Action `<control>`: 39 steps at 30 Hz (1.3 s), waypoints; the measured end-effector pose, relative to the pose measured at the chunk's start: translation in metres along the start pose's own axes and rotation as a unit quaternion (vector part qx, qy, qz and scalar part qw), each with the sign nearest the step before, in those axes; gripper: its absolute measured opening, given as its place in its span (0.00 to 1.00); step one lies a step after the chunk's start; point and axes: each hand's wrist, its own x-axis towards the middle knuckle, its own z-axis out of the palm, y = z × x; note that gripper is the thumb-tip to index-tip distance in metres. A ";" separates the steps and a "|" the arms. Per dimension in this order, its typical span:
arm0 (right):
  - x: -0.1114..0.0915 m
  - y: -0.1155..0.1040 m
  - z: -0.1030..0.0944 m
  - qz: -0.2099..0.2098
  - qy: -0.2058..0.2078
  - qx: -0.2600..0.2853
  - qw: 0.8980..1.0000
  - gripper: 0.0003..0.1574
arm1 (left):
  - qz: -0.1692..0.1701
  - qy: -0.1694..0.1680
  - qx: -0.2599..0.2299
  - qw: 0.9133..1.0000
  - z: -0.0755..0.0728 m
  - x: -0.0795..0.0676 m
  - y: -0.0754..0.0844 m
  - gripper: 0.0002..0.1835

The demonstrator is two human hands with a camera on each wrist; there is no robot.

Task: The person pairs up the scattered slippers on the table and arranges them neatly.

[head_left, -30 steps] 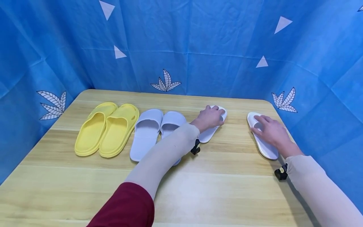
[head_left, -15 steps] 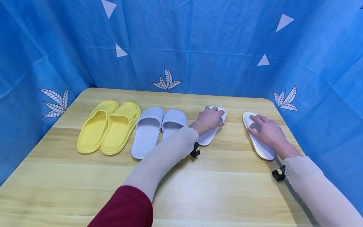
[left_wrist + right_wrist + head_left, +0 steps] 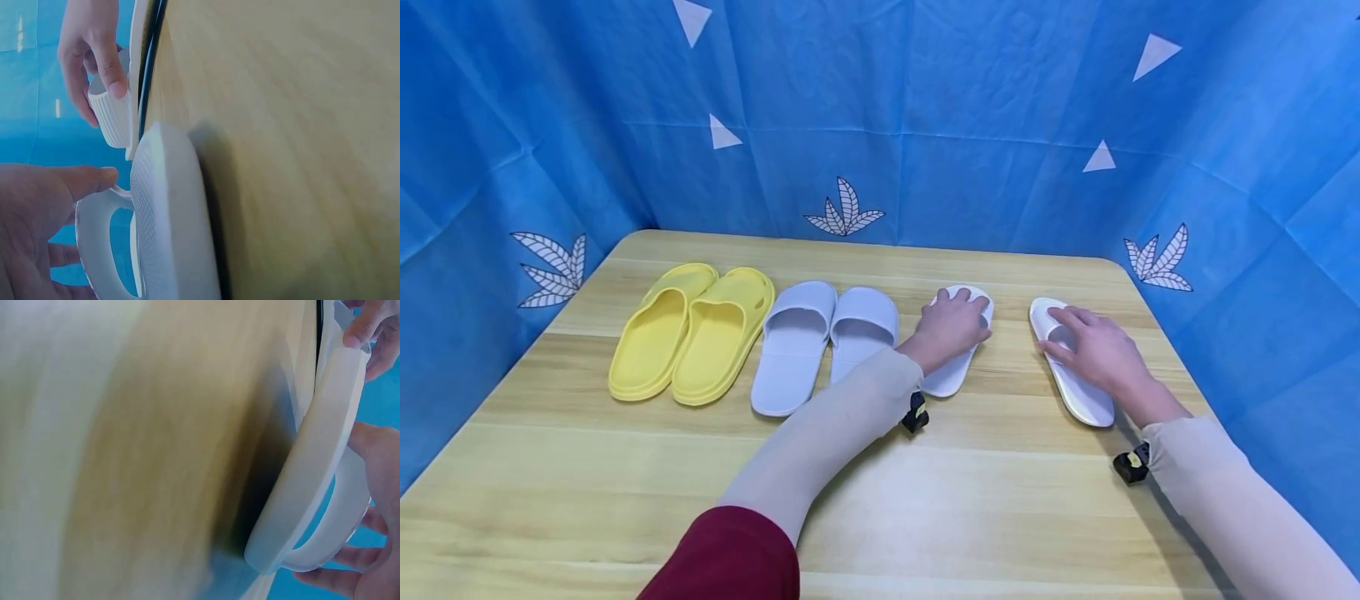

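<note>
In the head view, my left hand (image 3: 949, 329) grips a white slide slipper (image 3: 950, 382) by its strap, right of the table's middle. My right hand (image 3: 1101, 354) holds another white slipper (image 3: 1081, 398) near the right edge, fingers and thumb around its strap. Both toe ends point away from me, with a hand-wide gap between the slippers. From the left wrist, thumb and fingers show on the ribbed strap, beside the sole (image 3: 187, 231). The right wrist view shows a dark shadow under the right slipper (image 3: 312, 462); whether its whole sole touches the table cannot be told.
A yellow clog pair (image 3: 711, 346) stands at the left of the wooden table (image 3: 970, 517). Beside it is a pale lilac slipper pair (image 3: 790, 358), its right slipper partly hidden by my left forearm. Blue curtain (image 3: 985, 100) closes off the back and sides.
The right slipper has moved left with my right hand, closer to the other one. My left hand has drawn its slipper slightly toward me. The head view has shifted a little.
</note>
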 end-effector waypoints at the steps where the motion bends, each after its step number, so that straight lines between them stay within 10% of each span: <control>1: 0.000 -0.002 0.000 -0.001 0.001 -0.001 1.000 0.43 | 0.000 0.002 0.001 1.000 0.000 -0.001 0.000 0.32; 39: 0.010 -0.074 0.010 -0.053 0.018 0.005 0.998 0.40 | -0.033 0.018 0.031 0.999 -0.001 -0.041 -0.011 0.28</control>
